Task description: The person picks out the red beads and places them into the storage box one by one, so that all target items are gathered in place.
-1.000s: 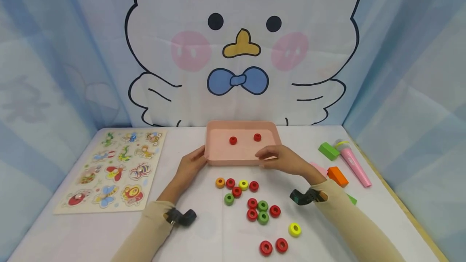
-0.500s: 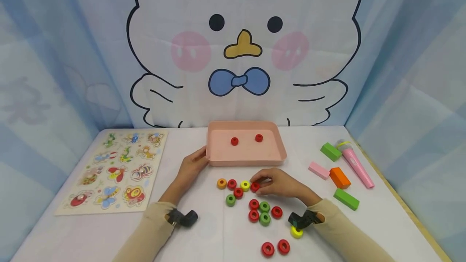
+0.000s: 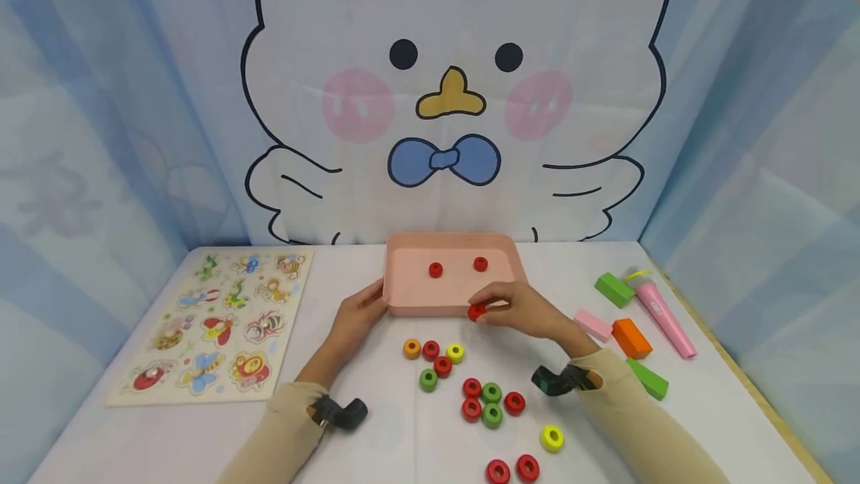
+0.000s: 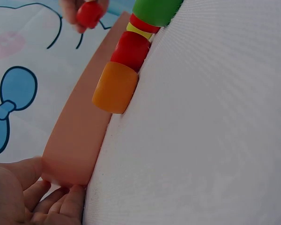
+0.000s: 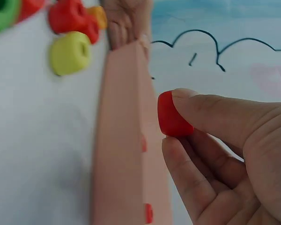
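at the near edge of the pink tray (image 3: pixel 423 311), right of its middle: red bead (image 5: pixel 170 118) pinched by right hand (image 3: pixel 516 310), tray interior just beyond; left hand (image 3: pixel 356 320) holds near-left corner

Tray (image 3: pixel 410 286), frame centre: open from above, walled all round. Beads (image 3: pixel 472 388) obstruct lower centre; blocks (image 3: pixel 631 338) and microphone (image 3: pixel 665 320) crowd the right. Passable strip at left, between puzzle board (image 3: pixel 208 327) and left hand (image 3: pixel 354 323).
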{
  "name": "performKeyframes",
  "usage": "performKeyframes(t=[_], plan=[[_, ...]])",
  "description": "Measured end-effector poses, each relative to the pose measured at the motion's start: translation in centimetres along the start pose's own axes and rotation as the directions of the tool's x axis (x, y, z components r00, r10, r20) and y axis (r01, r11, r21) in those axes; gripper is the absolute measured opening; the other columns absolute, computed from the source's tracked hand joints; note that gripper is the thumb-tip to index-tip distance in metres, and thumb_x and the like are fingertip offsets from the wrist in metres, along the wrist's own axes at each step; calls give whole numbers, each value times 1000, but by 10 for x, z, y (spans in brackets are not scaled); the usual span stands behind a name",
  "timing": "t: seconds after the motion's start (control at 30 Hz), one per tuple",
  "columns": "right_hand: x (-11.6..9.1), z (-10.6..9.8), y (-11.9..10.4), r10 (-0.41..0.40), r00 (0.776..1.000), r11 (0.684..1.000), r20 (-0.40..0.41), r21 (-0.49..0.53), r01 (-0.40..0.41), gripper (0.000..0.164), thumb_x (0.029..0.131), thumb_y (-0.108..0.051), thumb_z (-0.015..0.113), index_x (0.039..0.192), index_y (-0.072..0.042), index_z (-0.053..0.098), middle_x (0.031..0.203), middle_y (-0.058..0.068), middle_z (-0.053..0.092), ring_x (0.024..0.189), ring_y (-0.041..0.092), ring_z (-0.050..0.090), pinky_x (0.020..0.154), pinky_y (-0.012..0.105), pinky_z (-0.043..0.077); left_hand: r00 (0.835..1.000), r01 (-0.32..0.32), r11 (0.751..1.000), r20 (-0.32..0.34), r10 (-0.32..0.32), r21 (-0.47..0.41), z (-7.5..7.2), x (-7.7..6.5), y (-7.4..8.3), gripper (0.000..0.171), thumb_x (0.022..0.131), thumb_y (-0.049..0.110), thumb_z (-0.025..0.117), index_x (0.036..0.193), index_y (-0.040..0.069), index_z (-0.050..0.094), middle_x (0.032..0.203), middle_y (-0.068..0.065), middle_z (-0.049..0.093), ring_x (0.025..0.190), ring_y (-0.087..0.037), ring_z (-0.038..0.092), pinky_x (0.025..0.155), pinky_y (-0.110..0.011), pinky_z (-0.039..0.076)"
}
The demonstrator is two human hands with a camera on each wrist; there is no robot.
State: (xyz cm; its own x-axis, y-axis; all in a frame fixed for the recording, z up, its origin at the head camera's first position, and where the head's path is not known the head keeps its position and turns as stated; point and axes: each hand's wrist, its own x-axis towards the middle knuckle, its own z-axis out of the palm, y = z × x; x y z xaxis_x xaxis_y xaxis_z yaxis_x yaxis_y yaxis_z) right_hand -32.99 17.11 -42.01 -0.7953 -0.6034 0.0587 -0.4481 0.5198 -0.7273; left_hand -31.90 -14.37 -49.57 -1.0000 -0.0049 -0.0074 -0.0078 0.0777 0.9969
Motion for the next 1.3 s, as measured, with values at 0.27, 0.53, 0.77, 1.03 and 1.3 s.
performKeyframes(t=[0.27, 0.53, 0.77, 1.03, 1.3], plan=[[51, -18, 2, 61, 994, 997, -93, -46, -66, 32, 89, -8, 72, 120, -3, 69, 115, 8, 66, 105, 27, 60, 90, 36, 55, 999, -32, 999, 2, 32, 0, 0, 2, -4, 53, 97, 21, 64, 146, 8, 48, 147, -10, 48, 140, -26, 36, 113, -41, 32], [88, -10, 20, 83, 993, 991, -90, -100, -91, 29, 88, -8, 74, 117, -5, 72, 111, 5, 69, 102, 25, 59, 93, 38, 52, 999, -33, 999, 5, 33, -19, 1, 4, -5, 52, 96, 19, 63, 145, 8, 48, 146, -10, 48, 139, -26, 37, 111, -40, 34], [103, 4, 33, 233, 970, 967, -68, -91, -238, 29, 88, -9, 73, 116, -12, 73, 110, 2, 67, 103, 24, 56, 95, 37, 51, 1000, -23, 1000, -8, 23, -16, 2, 3, -5, 52, 96, 20, 63, 145, 11, 49, 147, -8, 48, 138, -25, 39, 110, -39, 37], [100, 11, 34, 269, 960, 959, -79, -72, -274, 30, 88, -8, 74, 117, -12, 72, 112, 3, 66, 105, 25, 55, 98, 39, 49, 999, -33, 999, -4, 33, 17, 1, 2, -7, 52, 97, 23, 62, 146, 11, 48, 147, -7, 47, 139, -24, 38, 110, -40, 36], [90, 5, 31, 201, 973, 970, -114, -119, -214, 38, 89, -15, 73, 126, -9, 66, 116, 6, 66, 106, 25, 57, 96, 38, 50, 999, -39, 999, 8, 38, 33, -1, 3, -7, 53, 97, 26, 62, 146, 12, 48, 148, -6, 46, 139, -24, 37, 112, -41, 34]])
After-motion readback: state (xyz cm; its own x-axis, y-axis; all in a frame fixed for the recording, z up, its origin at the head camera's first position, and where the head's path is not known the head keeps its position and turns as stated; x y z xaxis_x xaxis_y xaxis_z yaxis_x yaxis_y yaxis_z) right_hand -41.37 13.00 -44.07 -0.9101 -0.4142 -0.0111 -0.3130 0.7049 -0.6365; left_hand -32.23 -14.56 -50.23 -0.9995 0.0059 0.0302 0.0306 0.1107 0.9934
